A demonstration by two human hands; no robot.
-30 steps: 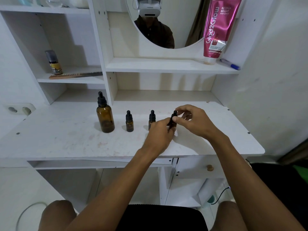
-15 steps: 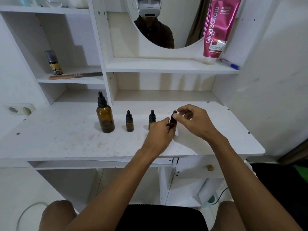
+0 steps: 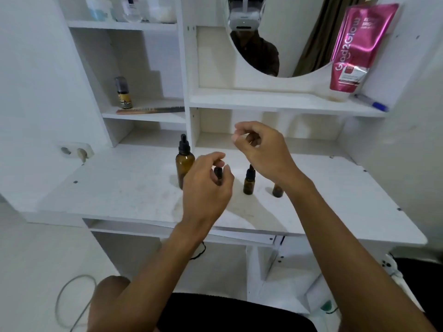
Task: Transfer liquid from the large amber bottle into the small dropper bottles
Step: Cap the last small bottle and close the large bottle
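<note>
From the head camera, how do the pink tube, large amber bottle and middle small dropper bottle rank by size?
Largest: pink tube.
Then large amber bottle.
Smallest: middle small dropper bottle.
The tube sits farther back yet looks biggest, so the order holds.

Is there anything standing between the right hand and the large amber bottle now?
Yes. The left hand, curled round the cap of a small dropper bottle, sits directly between the raised right hand and the large amber bottle. Reaching over it looks possible.
</note>
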